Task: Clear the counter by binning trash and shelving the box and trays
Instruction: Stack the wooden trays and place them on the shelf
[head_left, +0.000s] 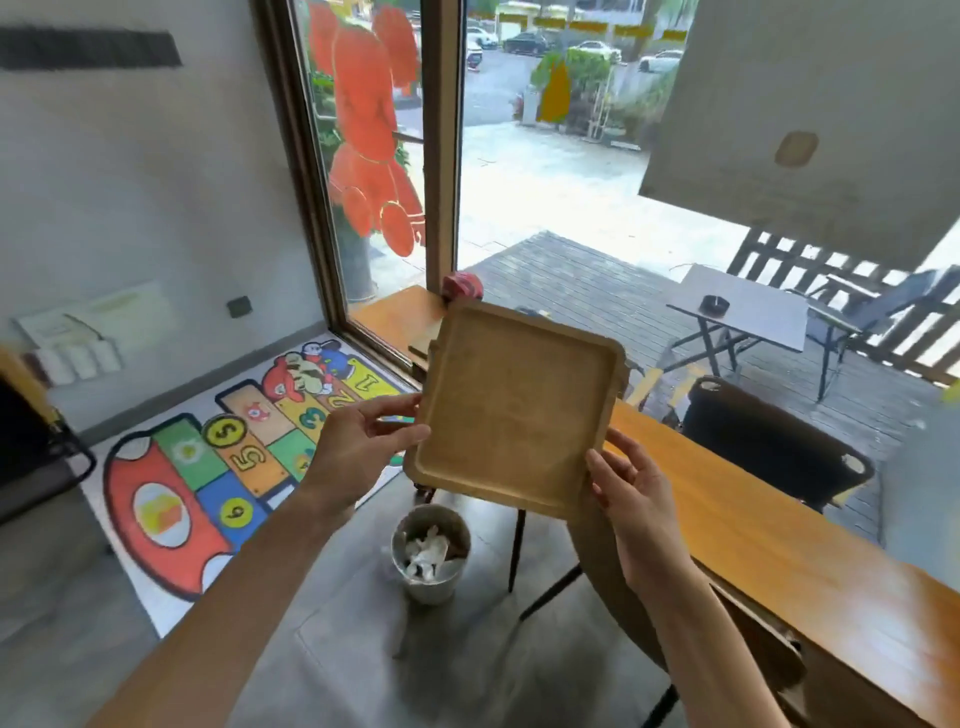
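A square wooden tray (514, 410) is held up in the air, tilted toward me, its inside bare. My left hand (363, 436) grips its left edge, thumb on the upper face. My right hand (631, 493) grips its lower right corner. The tray hangs above a grey bin (431, 553) on the floor that holds crumpled white paper. The orange wooden counter (753, 525) runs along the right, below the tray.
A dark chair back (769, 447) stands beyond the counter. A pink object (462, 286) sits on the counter's far end by the window frame. A colourful hopscotch mat (208, 467) covers the floor at left. Black stool legs (519, 551) stand beside the bin.
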